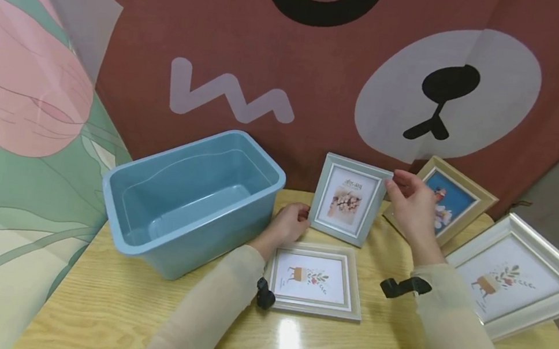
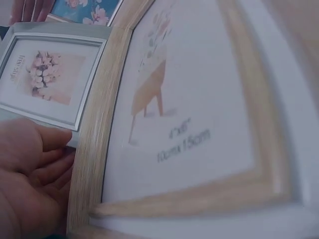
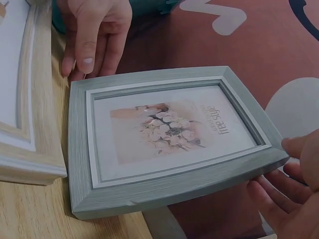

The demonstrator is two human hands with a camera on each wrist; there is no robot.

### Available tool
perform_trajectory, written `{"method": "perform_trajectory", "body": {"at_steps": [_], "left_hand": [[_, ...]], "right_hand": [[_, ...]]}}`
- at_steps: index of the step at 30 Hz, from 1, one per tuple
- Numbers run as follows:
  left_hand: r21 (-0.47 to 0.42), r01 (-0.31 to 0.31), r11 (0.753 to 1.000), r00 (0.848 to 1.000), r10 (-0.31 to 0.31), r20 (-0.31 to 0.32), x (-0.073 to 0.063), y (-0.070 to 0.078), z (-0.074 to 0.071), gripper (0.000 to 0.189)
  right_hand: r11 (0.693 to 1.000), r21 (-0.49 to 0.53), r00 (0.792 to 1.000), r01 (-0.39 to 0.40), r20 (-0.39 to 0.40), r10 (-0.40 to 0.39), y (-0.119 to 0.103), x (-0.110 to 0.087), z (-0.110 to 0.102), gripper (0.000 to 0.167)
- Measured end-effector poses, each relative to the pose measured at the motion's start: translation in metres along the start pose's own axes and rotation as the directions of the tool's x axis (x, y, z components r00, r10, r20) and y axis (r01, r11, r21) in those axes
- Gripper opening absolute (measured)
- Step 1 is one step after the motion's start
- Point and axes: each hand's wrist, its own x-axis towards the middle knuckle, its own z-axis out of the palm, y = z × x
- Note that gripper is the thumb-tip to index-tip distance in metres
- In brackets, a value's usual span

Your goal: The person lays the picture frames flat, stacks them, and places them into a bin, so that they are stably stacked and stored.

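Note:
A grey-blue picture frame (image 1: 346, 200) with a flower print leans upright at the back of the table. My right hand (image 1: 414, 208) pinches its upper right corner, thumb on the front and fingers behind, as the right wrist view shows. At its lower left edge is my left hand (image 1: 286, 225), fingers loosely bent and fingertips right at the side of the frame (image 2: 50, 79). A light wooden picture frame (image 1: 311, 277) lies flat in front, partly under the left wrist in the head view.
A blue plastic bin (image 1: 192, 199) stands left of my left hand. Behind the right hand leans a gold picture frame (image 1: 444, 200) with a bird print. A large silver picture frame (image 1: 523, 280) stands by the right forearm. A printed cloth (image 1: 321, 86) hangs behind the table (image 1: 137, 308).

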Motion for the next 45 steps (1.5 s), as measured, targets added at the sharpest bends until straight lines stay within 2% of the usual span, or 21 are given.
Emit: {"method": "perform_trajectory", "body": {"at_steps": [12,18,29,34,42,45], "left_hand": [[0.133,-0.019,0.991,0.999,0.026,-0.047,0.005,0.001,0.004,0.031],[0.151,-0.018,0.988,0.998,0.026,-0.051,0.006,-0.002,0.004,0.025],[0.090,-0.075,0.993,0.997,0.077,-0.022,0.001,-0.003,0.003,0.023],[0.059,-0.100,0.993,0.995,0.101,-0.006,-0.003,0.000,-0.001,0.025],[-0.016,-0.120,0.993,0.993,0.120,0.013,-0.009,0.002,-0.004,0.026],[-0.053,-0.144,0.988,0.989,0.145,0.016,-0.011,0.001,-0.006,0.026]], "right_hand": [[0.999,-0.002,0.999,-0.032,0.000,0.032,0.004,0.004,0.004,0.043],[0.999,-0.006,0.999,-0.038,0.005,0.038,0.004,0.003,0.006,0.043],[0.998,0.040,0.999,-0.038,-0.014,0.038,-0.003,0.003,0.000,0.042],[0.998,0.064,0.999,-0.013,-0.047,0.016,-0.008,0.005,-0.002,0.041],[0.996,0.080,0.994,-0.043,-0.094,0.051,-0.019,0.004,-0.006,0.040],[0.994,0.102,0.990,-0.028,-0.131,0.042,-0.024,0.003,-0.009,0.036]]}}
